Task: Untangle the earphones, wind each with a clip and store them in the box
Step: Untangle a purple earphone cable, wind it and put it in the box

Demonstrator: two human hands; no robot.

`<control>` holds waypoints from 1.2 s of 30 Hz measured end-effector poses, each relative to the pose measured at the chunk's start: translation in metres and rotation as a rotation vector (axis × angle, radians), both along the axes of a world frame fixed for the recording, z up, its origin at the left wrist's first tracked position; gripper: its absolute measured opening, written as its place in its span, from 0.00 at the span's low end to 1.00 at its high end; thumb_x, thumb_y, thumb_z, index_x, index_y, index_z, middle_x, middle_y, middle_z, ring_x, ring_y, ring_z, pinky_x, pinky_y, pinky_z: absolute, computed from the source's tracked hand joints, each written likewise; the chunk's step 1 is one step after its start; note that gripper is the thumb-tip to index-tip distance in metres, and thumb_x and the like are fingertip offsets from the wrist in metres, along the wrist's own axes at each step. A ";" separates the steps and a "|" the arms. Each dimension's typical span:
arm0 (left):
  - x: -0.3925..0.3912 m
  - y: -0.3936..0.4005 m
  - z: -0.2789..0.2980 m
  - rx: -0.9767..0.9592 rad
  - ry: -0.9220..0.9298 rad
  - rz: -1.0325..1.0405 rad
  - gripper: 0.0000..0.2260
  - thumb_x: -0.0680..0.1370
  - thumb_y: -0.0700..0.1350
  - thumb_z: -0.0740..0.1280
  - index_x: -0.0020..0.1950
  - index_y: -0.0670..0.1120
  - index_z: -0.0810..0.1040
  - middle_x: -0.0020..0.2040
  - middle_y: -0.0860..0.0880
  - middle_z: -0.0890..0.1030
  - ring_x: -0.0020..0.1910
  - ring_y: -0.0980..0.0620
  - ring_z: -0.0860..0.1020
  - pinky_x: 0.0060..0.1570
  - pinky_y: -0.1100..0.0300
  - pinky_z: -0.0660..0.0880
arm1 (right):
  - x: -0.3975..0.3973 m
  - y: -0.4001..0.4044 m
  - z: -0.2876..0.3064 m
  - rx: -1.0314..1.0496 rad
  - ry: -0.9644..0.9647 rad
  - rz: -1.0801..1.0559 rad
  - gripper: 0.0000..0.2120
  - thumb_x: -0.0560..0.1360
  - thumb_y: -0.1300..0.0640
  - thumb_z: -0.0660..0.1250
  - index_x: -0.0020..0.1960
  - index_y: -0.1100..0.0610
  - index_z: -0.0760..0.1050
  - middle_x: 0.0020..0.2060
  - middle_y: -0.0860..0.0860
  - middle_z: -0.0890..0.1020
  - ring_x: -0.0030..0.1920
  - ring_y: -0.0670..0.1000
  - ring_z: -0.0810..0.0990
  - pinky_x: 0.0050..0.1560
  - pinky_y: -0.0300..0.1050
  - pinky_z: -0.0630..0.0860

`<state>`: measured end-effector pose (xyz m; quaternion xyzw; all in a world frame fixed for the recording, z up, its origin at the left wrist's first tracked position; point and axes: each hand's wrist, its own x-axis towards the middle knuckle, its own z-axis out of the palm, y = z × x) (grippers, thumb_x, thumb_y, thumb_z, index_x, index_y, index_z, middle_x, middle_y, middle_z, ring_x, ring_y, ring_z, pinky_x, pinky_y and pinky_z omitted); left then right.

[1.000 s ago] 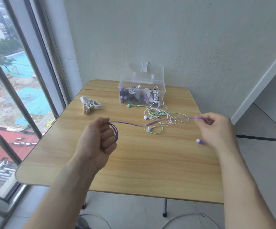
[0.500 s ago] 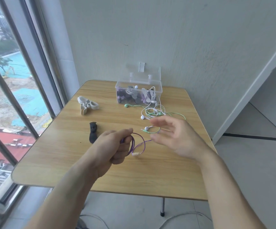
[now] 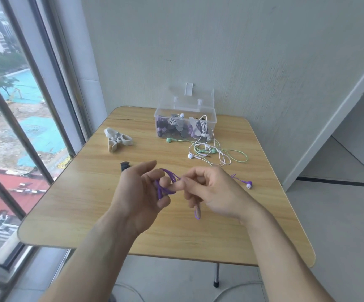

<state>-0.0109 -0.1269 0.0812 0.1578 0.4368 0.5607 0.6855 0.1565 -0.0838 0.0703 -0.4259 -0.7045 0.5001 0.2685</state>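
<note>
Above mid surface, both hands work the purple earphone cord. Left hand has cord loops wound round its curled fingers, grip closed on it. Right hand pinches the cord's free end w/ thumb & forefinger; one purple earbud lies just right of it. White & green earphones sit tangled in front of clear box, white clips to the left of them.

box at table back, clips left, tangled earphones before box
</note>
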 end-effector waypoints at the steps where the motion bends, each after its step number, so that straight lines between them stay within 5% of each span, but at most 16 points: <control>1: -0.001 0.000 0.000 0.002 -0.058 0.032 0.18 0.81 0.46 0.57 0.31 0.46 0.69 0.27 0.48 0.71 0.38 0.46 0.80 0.19 0.65 0.61 | -0.001 -0.001 -0.002 -0.002 -0.030 0.010 0.07 0.81 0.54 0.67 0.49 0.56 0.80 0.34 0.49 0.81 0.34 0.55 0.80 0.41 0.59 0.79; 5: -0.003 0.001 0.000 0.047 -0.116 0.127 0.13 0.83 0.46 0.55 0.42 0.44 0.72 0.37 0.46 0.82 0.42 0.47 0.86 0.21 0.66 0.64 | -0.005 -0.002 -0.009 -0.012 -0.072 0.023 0.06 0.81 0.53 0.66 0.51 0.55 0.79 0.39 0.47 0.84 0.40 0.51 0.80 0.53 0.60 0.79; 8: -0.003 0.002 -0.002 0.095 -0.105 0.156 0.12 0.84 0.48 0.55 0.50 0.42 0.73 0.51 0.40 0.86 0.46 0.46 0.86 0.22 0.66 0.70 | -0.006 -0.004 -0.006 -0.022 -0.148 0.025 0.07 0.82 0.50 0.64 0.51 0.53 0.77 0.41 0.45 0.84 0.41 0.41 0.81 0.51 0.46 0.78; 12: -0.001 0.002 0.000 0.160 -0.051 0.182 0.11 0.83 0.48 0.57 0.54 0.41 0.73 0.54 0.39 0.85 0.49 0.46 0.86 0.24 0.64 0.72 | -0.010 -0.010 -0.003 -0.120 -0.069 0.065 0.09 0.83 0.51 0.61 0.53 0.57 0.73 0.35 0.50 0.83 0.33 0.52 0.82 0.43 0.46 0.77; 17: -0.003 0.002 0.001 0.216 0.100 0.278 0.10 0.82 0.46 0.58 0.55 0.41 0.74 0.56 0.37 0.84 0.53 0.42 0.84 0.25 0.61 0.70 | -0.008 -0.009 0.001 -0.070 -0.169 0.029 0.12 0.82 0.46 0.62 0.56 0.52 0.78 0.28 0.44 0.77 0.26 0.44 0.71 0.35 0.43 0.71; 25: 0.001 0.001 0.000 0.300 0.085 0.238 0.14 0.82 0.46 0.56 0.59 0.38 0.74 0.56 0.37 0.84 0.55 0.41 0.84 0.24 0.60 0.69 | -0.005 -0.011 0.008 -0.026 -0.412 0.024 0.11 0.80 0.48 0.61 0.48 0.50 0.80 0.29 0.47 0.78 0.25 0.40 0.71 0.34 0.41 0.67; 31: 0.011 0.002 -0.011 0.369 0.640 0.121 0.13 0.77 0.51 0.63 0.58 0.47 0.77 0.58 0.49 0.83 0.54 0.54 0.83 0.28 0.57 0.70 | 0.000 -0.014 0.015 0.022 -0.437 0.088 0.16 0.80 0.42 0.62 0.45 0.50 0.83 0.28 0.45 0.77 0.30 0.43 0.72 0.35 0.41 0.66; 36: 0.015 0.002 -0.021 0.340 0.830 0.025 0.09 0.83 0.40 0.60 0.61 0.46 0.75 0.56 0.51 0.82 0.50 0.59 0.83 0.34 0.65 0.71 | 0.007 -0.015 0.023 -0.020 -0.365 0.144 0.10 0.77 0.48 0.69 0.46 0.54 0.84 0.27 0.44 0.73 0.28 0.44 0.68 0.31 0.38 0.64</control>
